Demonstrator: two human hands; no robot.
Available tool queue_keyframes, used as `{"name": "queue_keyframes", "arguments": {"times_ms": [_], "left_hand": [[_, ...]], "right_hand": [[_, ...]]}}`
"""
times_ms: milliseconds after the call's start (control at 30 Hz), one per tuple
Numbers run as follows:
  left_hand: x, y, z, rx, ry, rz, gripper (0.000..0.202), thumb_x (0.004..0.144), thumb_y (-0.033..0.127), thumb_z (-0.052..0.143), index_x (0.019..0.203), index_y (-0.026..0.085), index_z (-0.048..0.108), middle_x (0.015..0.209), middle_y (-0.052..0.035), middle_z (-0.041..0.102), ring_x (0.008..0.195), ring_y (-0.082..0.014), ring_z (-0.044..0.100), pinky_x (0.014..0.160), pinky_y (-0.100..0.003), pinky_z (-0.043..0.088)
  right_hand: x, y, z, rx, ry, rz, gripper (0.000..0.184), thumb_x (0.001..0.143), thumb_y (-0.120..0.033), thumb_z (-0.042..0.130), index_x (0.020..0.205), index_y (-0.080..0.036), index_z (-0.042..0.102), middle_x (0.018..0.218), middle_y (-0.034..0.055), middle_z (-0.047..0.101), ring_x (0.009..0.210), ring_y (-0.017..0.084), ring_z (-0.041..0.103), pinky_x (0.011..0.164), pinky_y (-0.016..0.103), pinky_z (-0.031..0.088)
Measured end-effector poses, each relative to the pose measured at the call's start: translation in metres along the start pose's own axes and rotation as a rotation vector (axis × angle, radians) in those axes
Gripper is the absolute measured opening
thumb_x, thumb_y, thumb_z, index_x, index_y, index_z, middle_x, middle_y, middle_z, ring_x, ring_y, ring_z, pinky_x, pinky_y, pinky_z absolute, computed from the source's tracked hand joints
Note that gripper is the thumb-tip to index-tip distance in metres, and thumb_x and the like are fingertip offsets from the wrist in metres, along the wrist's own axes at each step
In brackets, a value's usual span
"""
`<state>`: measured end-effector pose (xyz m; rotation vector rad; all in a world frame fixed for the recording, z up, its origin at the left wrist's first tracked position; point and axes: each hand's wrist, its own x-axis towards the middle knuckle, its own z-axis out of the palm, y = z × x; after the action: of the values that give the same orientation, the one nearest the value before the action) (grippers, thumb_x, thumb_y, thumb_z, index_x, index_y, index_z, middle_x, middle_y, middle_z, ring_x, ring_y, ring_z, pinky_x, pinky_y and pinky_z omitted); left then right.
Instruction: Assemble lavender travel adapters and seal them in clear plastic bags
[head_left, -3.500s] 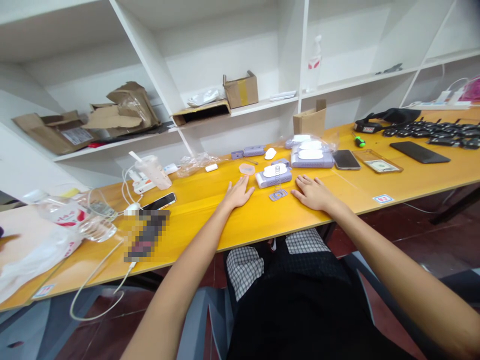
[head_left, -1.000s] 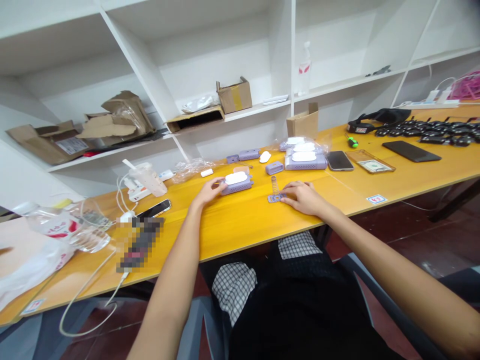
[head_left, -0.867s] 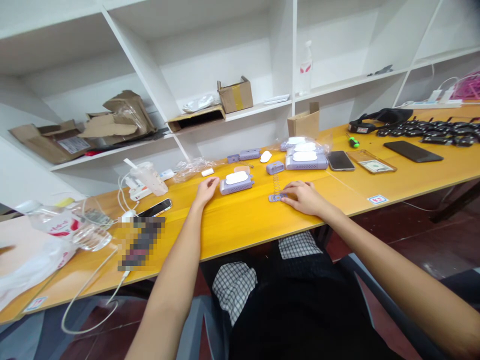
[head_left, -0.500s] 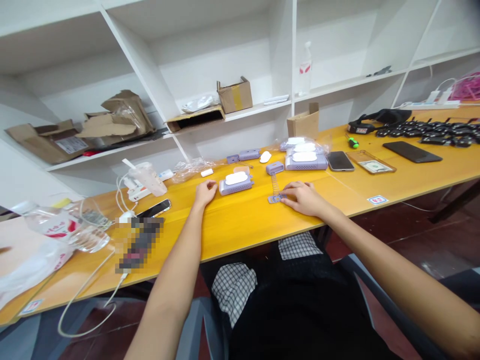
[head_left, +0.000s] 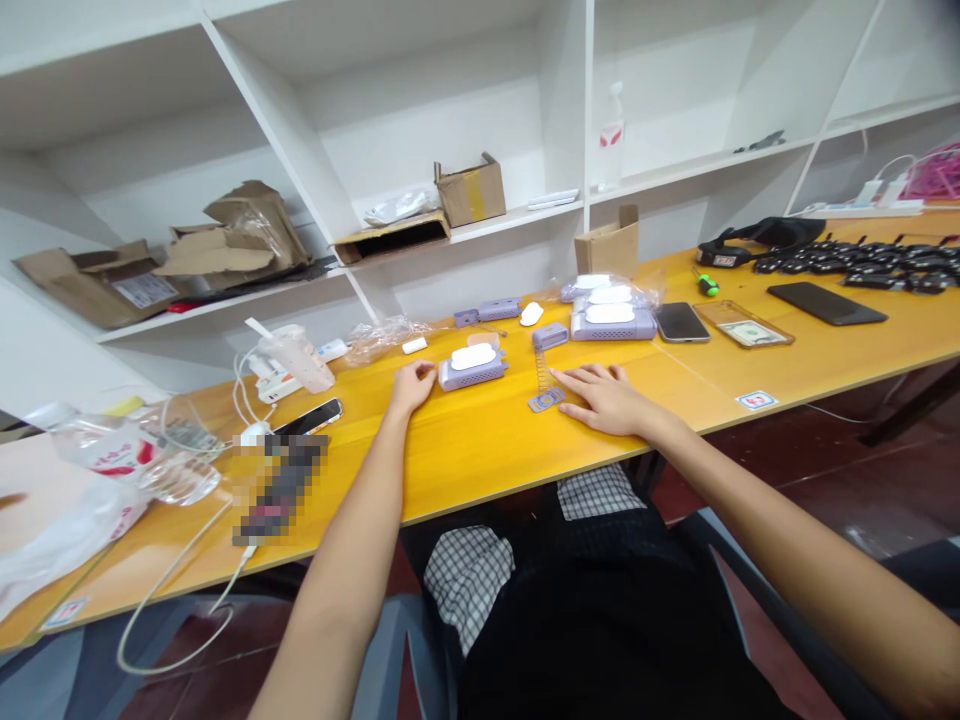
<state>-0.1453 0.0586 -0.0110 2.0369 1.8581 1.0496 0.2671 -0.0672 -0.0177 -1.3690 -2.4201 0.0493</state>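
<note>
My right hand [head_left: 606,400] lies on the table with its fingers apart and nothing held. Its index fingertip is close to a thin coil spring [head_left: 542,370]; I cannot tell if they touch. That spring runs between a small purple plastic housing [head_left: 550,336] and a flat purple-grey plate [head_left: 547,400], just left of the thumb. Loosely curled, my left hand [head_left: 413,386] rests on the table, with no object visible in its fingers. Right beside it stands a purple plastic case with vent holes [head_left: 472,374], topped by a white oval piece [head_left: 473,357].
More purple cases [head_left: 613,325] in plastic film stand behind my right hand. Phones [head_left: 681,322] and a clear case with a banknote [head_left: 746,330] lie to the right. At left are a cup [head_left: 300,358], a water bottle [head_left: 142,455] and cables. Shelves with cardboard boxes [head_left: 471,192] rise behind.
The flat plate and the spring's near end have shifted slightly left. My right fingers have come off the plate and spread out. My left hand stays in place.
</note>
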Motion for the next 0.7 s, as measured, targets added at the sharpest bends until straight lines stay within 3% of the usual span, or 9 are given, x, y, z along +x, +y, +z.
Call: {"name": "queue_keyframes", "arguments": {"times_ms": [167,267,367,467,600,700], "left_hand": [[0.0,0.009,-0.002,0.002,0.094,0.003,0.026,0.087,0.024,0.059,0.107,0.018,0.074,0.118,-0.0109,0.077,0.111,-0.0264,0.071,0.107,-0.041,0.051],[0.018,0.02,-0.005,0.041,0.154,0.063,0.029,0.087,0.022,0.056,0.11,0.018,0.073,0.119,-0.0099,0.076,0.113,-0.0262,0.069,0.107,-0.04,0.051],[0.056,0.036,-0.006,0.124,0.072,0.169,0.029,0.082,0.02,0.06,0.107,0.02,0.075,0.117,-0.0093,0.076,0.114,-0.0284,0.068,0.109,-0.041,0.048],[0.105,0.051,0.002,0.211,-0.088,0.165,0.023,0.075,0.018,0.066,0.094,0.021,0.077,0.114,-0.0093,0.077,0.119,-0.0308,0.065,0.114,-0.04,0.044],[0.158,0.064,0.027,0.204,-0.217,0.128,0.009,0.063,0.013,0.07,0.065,0.022,0.069,0.09,-0.0068,0.078,0.112,-0.0293,0.068,0.111,-0.035,0.045],[0.18,0.066,0.047,0.168,-0.235,0.123,0.012,0.06,0.011,0.071,0.058,0.021,0.064,0.087,-0.0085,0.077,0.109,-0.0289,0.069,0.109,-0.036,0.046]], "right_hand": [[0.002,0.0,-0.001,-0.006,-0.007,-0.021,0.054,0.104,-0.058,0.037,0.149,-0.034,0.058,0.151,0.0083,0.06,0.134,0.04,0.048,0.105,0.061,0.036],[0.002,-0.003,-0.002,-0.005,-0.002,-0.009,0.052,0.105,-0.056,0.038,0.146,-0.035,0.06,0.15,0.0089,0.06,0.132,0.04,0.05,0.105,0.063,0.036],[0.003,-0.008,-0.003,0.0,0.007,-0.001,0.049,0.104,-0.054,0.04,0.145,-0.036,0.061,0.148,0.0091,0.061,0.13,0.039,0.05,0.105,0.064,0.035],[0.004,-0.012,-0.004,-0.001,0.018,0.014,0.048,0.105,-0.052,0.041,0.146,-0.036,0.061,0.146,0.0098,0.062,0.13,0.039,0.05,0.106,0.065,0.035],[0.005,-0.016,-0.008,0.002,0.018,0.026,0.046,0.103,-0.051,0.044,0.142,-0.034,0.064,0.143,0.0097,0.063,0.127,0.039,0.051,0.106,0.066,0.034],[0.007,-0.019,-0.01,-0.012,0.024,0.034,0.046,0.103,-0.05,0.044,0.142,-0.035,0.063,0.139,0.0102,0.064,0.125,0.04,0.051,0.106,0.068,0.033]]}}
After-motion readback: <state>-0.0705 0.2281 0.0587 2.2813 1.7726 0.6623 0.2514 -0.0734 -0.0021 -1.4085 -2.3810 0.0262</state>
